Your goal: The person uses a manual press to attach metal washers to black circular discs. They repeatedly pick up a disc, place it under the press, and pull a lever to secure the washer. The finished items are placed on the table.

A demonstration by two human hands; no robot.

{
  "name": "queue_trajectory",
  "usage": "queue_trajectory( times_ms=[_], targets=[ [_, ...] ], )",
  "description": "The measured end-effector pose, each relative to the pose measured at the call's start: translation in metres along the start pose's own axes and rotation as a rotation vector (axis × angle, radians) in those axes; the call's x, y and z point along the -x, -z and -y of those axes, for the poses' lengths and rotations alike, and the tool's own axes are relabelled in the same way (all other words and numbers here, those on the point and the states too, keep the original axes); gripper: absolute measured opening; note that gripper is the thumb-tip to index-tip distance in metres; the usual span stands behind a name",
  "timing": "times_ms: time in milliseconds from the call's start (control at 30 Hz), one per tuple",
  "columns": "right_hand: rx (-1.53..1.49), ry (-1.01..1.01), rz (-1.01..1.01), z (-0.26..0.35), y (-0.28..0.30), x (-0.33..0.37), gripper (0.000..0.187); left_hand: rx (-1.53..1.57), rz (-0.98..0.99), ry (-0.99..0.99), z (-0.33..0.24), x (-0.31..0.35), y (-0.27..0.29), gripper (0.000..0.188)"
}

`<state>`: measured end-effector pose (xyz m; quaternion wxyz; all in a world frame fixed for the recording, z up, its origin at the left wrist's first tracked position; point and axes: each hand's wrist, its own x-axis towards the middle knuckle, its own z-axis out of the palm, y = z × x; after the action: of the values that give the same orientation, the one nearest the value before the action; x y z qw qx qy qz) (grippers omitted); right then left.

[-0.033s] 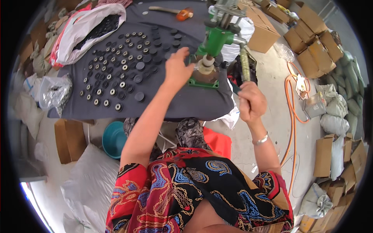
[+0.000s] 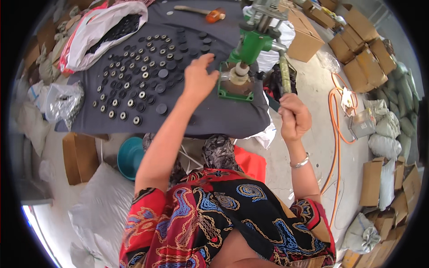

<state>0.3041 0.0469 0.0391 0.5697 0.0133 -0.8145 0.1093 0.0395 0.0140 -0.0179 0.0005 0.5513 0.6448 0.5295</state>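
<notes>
A green hand press (image 2: 249, 47) stands at the right end of the dark cloth-covered table (image 2: 214, 118). Under its ram is a pale round die (image 2: 239, 75) on the green base. My right hand (image 2: 295, 117) is closed around the lower end of the press's lever (image 2: 284, 73), which is wrapped in yellowish material. Just left of the base, my left hand (image 2: 199, 77) hovers with its fingers apart and nothing visible in it. Beyond that hand lie many small round black parts (image 2: 161, 108), several with metal rings (image 2: 142, 94) in them.
A white-and-red sack (image 2: 80, 51) of black parts lies at the table's far left, near a clear bag (image 2: 67, 102) of small pieces. An orange-headed hammer (image 2: 215, 15) rests at the back. Cardboard boxes (image 2: 304, 38), an orange hose (image 2: 333, 134) and a teal basin (image 2: 129, 156) are on the floor.
My left hand has drawn slightly left, away from the press base. My right hand, still on the lever, has shifted a little to the right.
</notes>
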Motion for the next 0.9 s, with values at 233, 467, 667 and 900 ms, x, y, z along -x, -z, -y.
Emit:
queue_trajectory(
  times_ms=[233, 467, 667, 900],
  targets=[
    [-0.002, -0.231, 0.009, 0.010, 0.012, -0.017, 0.013, -0.250, 0.182, 0.122, -0.024, 0.062, 0.107, 0.026],
    [-0.279, -0.499, -0.066, -0.003, 0.034, -0.105, 0.021, -0.624, 0.096, 0.101, 0.005, 0.109, 0.129, 0.033],
    [-0.472, -0.547, -0.099, -0.032, 0.040, -0.151, 0.025, -0.667, 0.139, 0.090, 0.020, 0.109, 0.111, 0.039],
    [-0.474, -0.586, -0.118, -0.054, 0.043, -0.167, 0.026, -0.187, 0.076, 0.113, -0.002, 0.068, 0.069, 0.050]
  ],
)
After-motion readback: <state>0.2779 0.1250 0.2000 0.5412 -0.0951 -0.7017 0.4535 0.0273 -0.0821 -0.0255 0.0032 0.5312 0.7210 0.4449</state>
